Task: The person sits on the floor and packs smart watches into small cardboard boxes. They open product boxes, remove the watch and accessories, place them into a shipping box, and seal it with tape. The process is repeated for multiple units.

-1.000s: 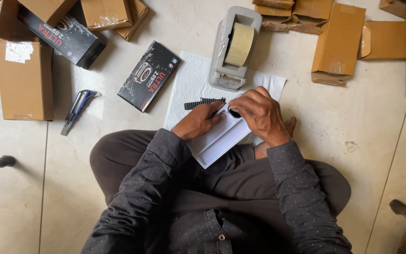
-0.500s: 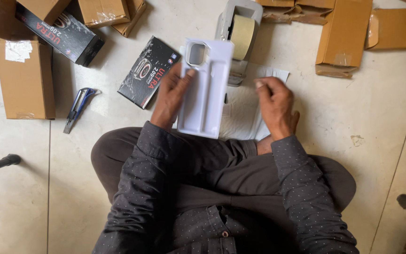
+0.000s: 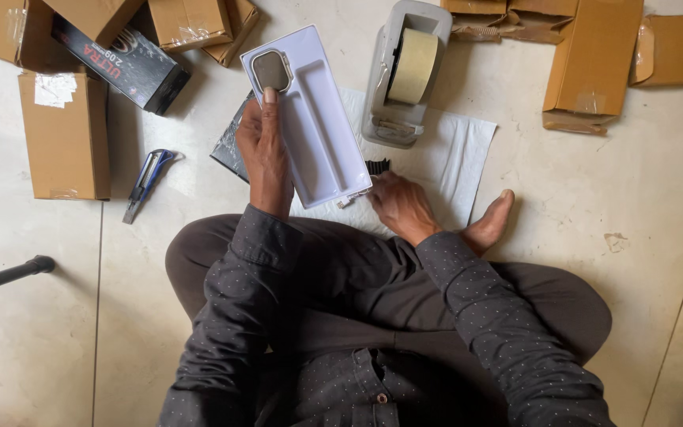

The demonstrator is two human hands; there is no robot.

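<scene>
My left hand [image 3: 266, 154] holds up a white plastic packaging tray [image 3: 310, 119], thumb pressed on the small square dark watch body [image 3: 270, 71] seated in the tray's top recess. My right hand [image 3: 401, 205] reaches down to the white mailer bag [image 3: 460, 158] on the floor, fingers closing around a black strap [image 3: 377, 166] just below the tray's lower corner; whether it grips the strap is unclear. I sit cross-legged with a bare foot [image 3: 492, 225] beside the right hand.
A grey tape dispenser [image 3: 405, 75] stands behind the bag. A black product box [image 3: 120, 63] and a second one [image 3: 231, 150] under the tray lie at left, with a blue utility knife [image 3: 145, 183]. Several brown cartons [image 3: 65, 134] ring the floor.
The left hand has tilted the tray further left and raised it. The right hand dropped from the bag's edge down to the black strap on the floor.
</scene>
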